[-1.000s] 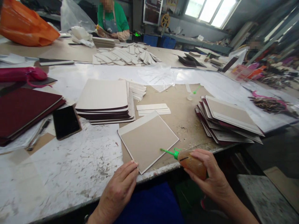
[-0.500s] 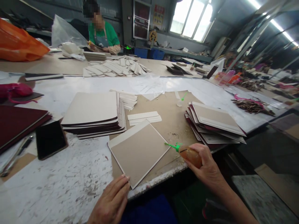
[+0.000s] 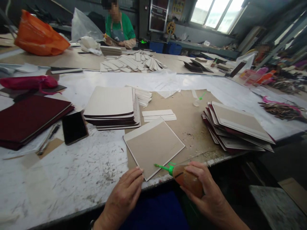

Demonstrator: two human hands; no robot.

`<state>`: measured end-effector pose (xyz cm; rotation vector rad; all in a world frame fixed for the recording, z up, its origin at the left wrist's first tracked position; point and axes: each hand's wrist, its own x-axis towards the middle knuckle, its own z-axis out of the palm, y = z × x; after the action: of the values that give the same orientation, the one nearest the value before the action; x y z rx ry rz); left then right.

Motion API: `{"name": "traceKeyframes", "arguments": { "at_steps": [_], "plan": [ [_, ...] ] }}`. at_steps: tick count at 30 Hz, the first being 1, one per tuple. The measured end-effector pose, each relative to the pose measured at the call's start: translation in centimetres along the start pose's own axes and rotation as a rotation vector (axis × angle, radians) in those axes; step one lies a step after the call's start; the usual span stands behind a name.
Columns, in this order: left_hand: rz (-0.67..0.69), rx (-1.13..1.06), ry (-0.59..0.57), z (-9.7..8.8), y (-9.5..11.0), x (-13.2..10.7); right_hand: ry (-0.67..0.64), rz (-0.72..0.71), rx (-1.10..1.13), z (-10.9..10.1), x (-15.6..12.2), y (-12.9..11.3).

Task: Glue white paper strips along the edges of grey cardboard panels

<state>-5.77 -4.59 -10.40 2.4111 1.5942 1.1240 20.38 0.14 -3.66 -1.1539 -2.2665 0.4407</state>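
Board (image 3: 153, 145) lies flat on brown sheet (image 3: 182, 102) atop desk (image 3: 96, 174), cornerwise, forward-right of left hand (image 3: 126, 193), forward-left of right hand (image 3: 209, 188). Left hand nearer: fingers together, tips at board's near-left edge. Right hand wraps squeeze bottle (image 3: 188, 180), thumb below. Bottle's long axis runs leftward; green nozzle (image 3: 164, 167) crosses board's near-right edge, tip over near-corner area, contact unclear. Board's long axis: can't tell.
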Motion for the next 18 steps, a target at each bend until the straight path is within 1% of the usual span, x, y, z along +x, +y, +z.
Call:
{"name": "traceKeyframes", "arguments": {
  "at_steps": [4, 6, 9, 16, 18],
  "plan": [
    [-0.016, -0.003, -0.031, -0.1, 0.0, -0.3, -0.061, -0.008, 0.051, 0.8, -0.3, -1.2],
    [-0.005, 0.001, -0.031, -0.3, 0.0, -0.3, -0.082, -0.014, 0.062, 1.1, -0.4, -1.5],
    [-0.001, 0.003, -0.041, -0.4, 0.1, -0.2, -0.077, -0.014, 0.064, 1.2, -0.4, -1.4],
    [-0.02, -0.024, -0.029, -0.3, 0.2, -0.2, 0.06, 0.024, -0.073, 0.3, -0.1, 0.2],
    [-0.021, -0.025, -0.03, -0.6, 0.3, -0.1, 0.119, 0.076, -0.102, 0.0, -0.6, 1.1]
  ]
}}
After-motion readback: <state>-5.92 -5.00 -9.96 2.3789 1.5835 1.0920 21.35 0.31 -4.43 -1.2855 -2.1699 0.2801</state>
